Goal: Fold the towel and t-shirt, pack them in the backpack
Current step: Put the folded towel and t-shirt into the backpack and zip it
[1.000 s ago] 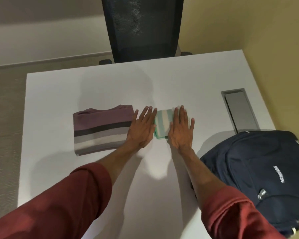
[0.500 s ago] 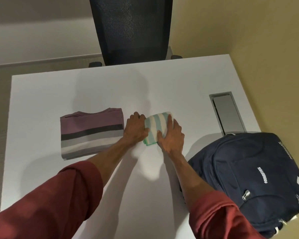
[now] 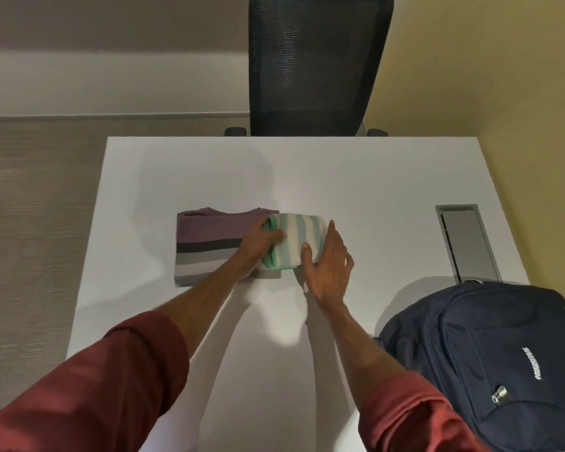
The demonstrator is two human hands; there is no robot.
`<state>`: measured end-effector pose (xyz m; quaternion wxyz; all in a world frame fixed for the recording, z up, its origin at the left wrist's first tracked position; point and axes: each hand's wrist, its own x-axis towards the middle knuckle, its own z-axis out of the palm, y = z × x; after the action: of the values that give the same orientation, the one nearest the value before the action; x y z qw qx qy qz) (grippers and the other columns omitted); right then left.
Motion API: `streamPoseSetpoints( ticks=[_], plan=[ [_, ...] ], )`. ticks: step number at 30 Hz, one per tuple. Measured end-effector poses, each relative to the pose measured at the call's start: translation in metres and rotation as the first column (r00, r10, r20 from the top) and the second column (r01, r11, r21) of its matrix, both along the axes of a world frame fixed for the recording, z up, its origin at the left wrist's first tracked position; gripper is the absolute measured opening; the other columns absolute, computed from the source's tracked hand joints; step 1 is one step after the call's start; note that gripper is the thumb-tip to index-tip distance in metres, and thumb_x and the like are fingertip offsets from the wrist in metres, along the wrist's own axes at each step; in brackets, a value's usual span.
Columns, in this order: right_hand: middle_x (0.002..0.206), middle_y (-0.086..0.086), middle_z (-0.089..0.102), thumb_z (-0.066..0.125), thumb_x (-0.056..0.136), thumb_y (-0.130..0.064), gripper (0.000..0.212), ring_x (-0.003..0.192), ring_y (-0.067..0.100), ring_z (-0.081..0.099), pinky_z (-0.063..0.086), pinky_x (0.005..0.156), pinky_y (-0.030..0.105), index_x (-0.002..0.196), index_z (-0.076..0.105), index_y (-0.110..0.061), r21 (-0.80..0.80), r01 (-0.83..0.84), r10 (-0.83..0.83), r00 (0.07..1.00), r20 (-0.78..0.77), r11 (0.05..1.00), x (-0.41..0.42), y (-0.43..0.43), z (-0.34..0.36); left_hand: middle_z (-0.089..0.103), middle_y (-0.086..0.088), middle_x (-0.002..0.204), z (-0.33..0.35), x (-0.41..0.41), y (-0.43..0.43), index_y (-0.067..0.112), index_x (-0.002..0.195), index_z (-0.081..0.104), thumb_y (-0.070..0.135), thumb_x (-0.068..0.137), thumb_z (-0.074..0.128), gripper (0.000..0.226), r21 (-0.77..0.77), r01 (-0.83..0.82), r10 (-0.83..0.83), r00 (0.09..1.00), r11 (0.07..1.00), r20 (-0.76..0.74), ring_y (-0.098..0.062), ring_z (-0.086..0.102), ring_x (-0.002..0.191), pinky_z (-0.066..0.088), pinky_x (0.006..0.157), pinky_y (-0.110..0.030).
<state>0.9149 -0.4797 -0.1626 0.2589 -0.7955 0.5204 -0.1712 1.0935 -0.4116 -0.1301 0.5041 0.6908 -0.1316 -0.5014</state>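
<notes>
hands [image 3: 327, 265] around soft striped folded towel [image 3: 296, 243]

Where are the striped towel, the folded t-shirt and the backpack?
striped towel [image 3: 299, 238]: head view, its top face.
folded t-shirt [image 3: 209, 238]: head view, purple band.
backpack [image 3: 490, 347]: head view, front panel.

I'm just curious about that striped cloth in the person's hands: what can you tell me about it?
The towel is a small, thick folded bundle of soft terry-looking cloth, striped mint green and cream. The left hand grips its left end and the right hand its right side. Its left part overlaps the folded t-shirt on the table. Whether it is lifted or resting is unclear.
</notes>
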Motion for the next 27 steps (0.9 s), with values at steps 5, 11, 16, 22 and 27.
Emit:
streamPoseSetpoints(
  ticks=[5,11,16,22,27],
  plan=[
    [0.177,-0.006,0.026,0.032,0.110,-0.062,0.073,0.162,0.012,0.025,0.014,0.133,0.053,0.173,0.014,-0.028,-0.031,-0.204,0.203,0.978,-0.039,0.978,0.053,0.024,0.006,0.072,-0.004,0.106,0.016,0.050,0.056,0.017,0.118,0.066,0.010,0.103,0.060,0.017,0.025,-0.082,0.084,0.994,0.996,-0.065,-0.023,0.067,0.099,0.058,0.063,-0.018],
    [0.176,-0.003,0.024,0.038,0.113,-0.052,0.062,0.164,0.017,0.018,0.017,0.132,0.055,0.170,0.020,-0.034,-0.067,-0.392,0.386,0.919,-0.087,0.918,0.104,0.060,0.001,0.070,-0.011,0.102,0.003,0.090,0.093,0.016,0.103,0.067,0.004,0.099,0.060,0.014,0.131,-0.206,0.215,0.974,0.970,-0.063,-0.026,0.067,0.092,0.057,0.067,-0.026],
    [0.179,0.007,0.022,0.028,0.114,-0.053,0.064,0.165,0.027,0.019,0.026,0.128,0.060,0.173,0.018,-0.029,-0.094,-0.429,0.396,0.883,-0.252,0.898,0.122,0.086,-0.024,0.066,0.004,0.104,-0.014,0.100,0.105,0.018,0.122,0.058,0.007,0.100,0.062,0.025,0.137,-0.183,0.160,0.974,0.974,0.159,-0.018,0.067,0.095,0.054,0.069,-0.021],
    [0.180,0.009,0.018,0.022,0.114,-0.053,0.067,0.167,0.027,0.011,0.013,0.133,0.058,0.172,0.025,-0.018,-0.064,-0.407,0.373,0.880,-0.296,0.911,0.135,0.092,-0.032,0.068,-0.003,0.125,-0.042,0.112,0.116,0.022,0.135,0.051,0.024,0.099,0.066,0.039,0.205,-0.129,0.028,0.899,0.970,0.436,-0.029,0.068,0.111,0.058,0.091,-0.039],
    [0.176,0.007,0.030,0.027,0.115,-0.047,0.061,0.165,0.026,0.022,0.007,0.134,0.055,0.167,0.037,-0.017,-0.179,-0.394,0.326,0.891,-0.317,0.901,0.140,0.094,-0.030,0.053,-0.007,0.153,-0.052,0.107,0.124,0.017,0.154,0.044,0.028,0.106,0.056,0.050,0.135,-0.003,-0.120,0.436,0.991,0.892,-0.028,0.051,0.141,0.047,0.116,-0.049]
  ],
)
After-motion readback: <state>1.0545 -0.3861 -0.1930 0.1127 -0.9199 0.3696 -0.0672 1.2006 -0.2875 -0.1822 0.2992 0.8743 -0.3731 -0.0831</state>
